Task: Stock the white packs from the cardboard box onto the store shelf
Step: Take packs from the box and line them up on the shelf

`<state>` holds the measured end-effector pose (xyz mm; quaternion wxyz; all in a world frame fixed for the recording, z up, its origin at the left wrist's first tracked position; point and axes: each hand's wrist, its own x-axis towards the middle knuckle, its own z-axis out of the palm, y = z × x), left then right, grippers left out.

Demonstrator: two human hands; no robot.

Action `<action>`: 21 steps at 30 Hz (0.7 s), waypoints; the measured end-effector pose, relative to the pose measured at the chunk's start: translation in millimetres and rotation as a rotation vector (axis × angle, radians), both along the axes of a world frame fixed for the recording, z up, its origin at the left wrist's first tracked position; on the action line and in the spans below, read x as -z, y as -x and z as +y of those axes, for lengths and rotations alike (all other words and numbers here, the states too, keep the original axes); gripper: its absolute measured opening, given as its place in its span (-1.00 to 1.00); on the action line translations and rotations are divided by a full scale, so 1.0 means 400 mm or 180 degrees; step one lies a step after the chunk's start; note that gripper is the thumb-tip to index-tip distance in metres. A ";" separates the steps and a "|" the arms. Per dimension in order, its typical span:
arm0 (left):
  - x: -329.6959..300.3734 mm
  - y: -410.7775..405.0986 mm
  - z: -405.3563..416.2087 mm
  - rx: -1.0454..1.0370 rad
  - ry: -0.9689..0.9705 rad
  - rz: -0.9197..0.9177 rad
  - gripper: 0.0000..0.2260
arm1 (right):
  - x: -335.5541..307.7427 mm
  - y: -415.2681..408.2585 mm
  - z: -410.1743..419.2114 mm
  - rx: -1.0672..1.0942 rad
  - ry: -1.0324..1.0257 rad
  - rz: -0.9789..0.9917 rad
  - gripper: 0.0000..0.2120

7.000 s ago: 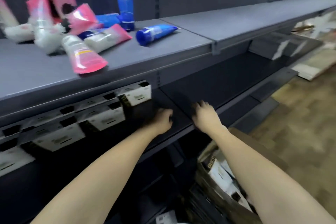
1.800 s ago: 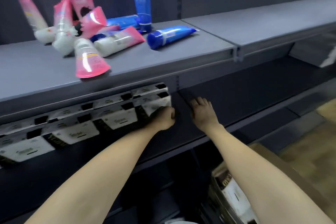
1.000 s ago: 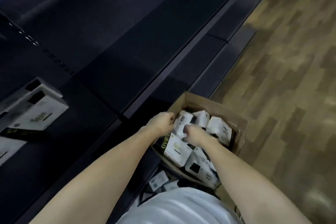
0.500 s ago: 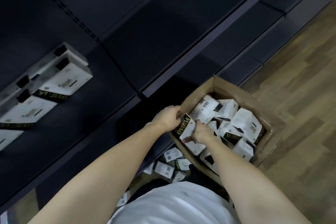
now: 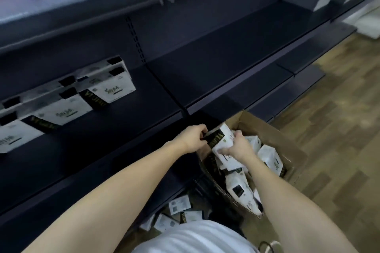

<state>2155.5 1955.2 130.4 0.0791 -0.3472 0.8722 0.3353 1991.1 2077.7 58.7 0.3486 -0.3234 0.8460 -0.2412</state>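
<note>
Both hands gripped one white pack (image 5: 221, 141) above the cardboard box (image 5: 287, 146): the left hand (image 5: 192, 138) curled on its black end, the right hand (image 5: 239, 148) clasping its side.

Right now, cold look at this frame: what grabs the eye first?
Both hands meet at the centre over the open cardboard box on the floor: the left hand and right hand grip one white pack lifted at the box's near-left corner. Next, the row of stocked packs on the dark middle shelf, at left, with bare shelf to their right.
</note>
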 end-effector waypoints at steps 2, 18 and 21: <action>-0.054 -0.027 -0.007 0.0047 0.0089 0.0261 -0.66 | -0.088 -0.007 0.001 -0.0050 0.0124 0.0272 -0.32; -0.421 -0.493 -0.113 0.0159 0.1091 0.0232 -0.48 | -0.548 -0.541 -0.200 -0.1640 0.0570 0.1208 -0.35; -0.412 -0.660 -0.140 -0.0401 0.0845 0.0302 -0.39 | -0.561 -0.671 -0.263 -0.1869 0.0569 0.1405 -0.19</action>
